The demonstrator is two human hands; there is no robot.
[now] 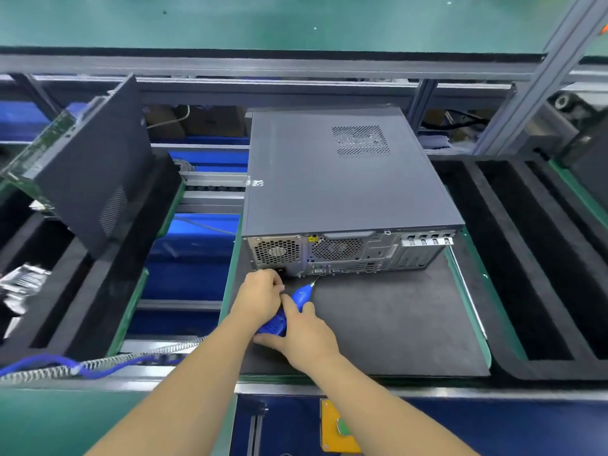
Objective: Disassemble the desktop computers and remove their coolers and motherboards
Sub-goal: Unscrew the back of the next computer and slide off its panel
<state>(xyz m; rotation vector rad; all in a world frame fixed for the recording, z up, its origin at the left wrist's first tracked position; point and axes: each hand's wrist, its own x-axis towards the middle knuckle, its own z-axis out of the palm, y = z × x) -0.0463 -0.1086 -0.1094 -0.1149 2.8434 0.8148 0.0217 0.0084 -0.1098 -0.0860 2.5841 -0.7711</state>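
Observation:
A closed black desktop computer [342, 179] lies flat on a dark foam mat [388, 320], its rear panel with fans and ports facing me. A blue electric screwdriver [297, 299] points its bit at the lower rear edge of the case. My right hand [304, 340] grips the screwdriver's body from the right. My left hand [258, 299] holds the tool's upper part just in front of the power supply corner.
A removed black side panel [95, 172] leans in a foam slot at the left, with a green board behind it. Empty black foam slots [533, 258] lie to the right. A coiled cable [98, 362] runs along the front rail. A yellow button box [340, 426] sits below.

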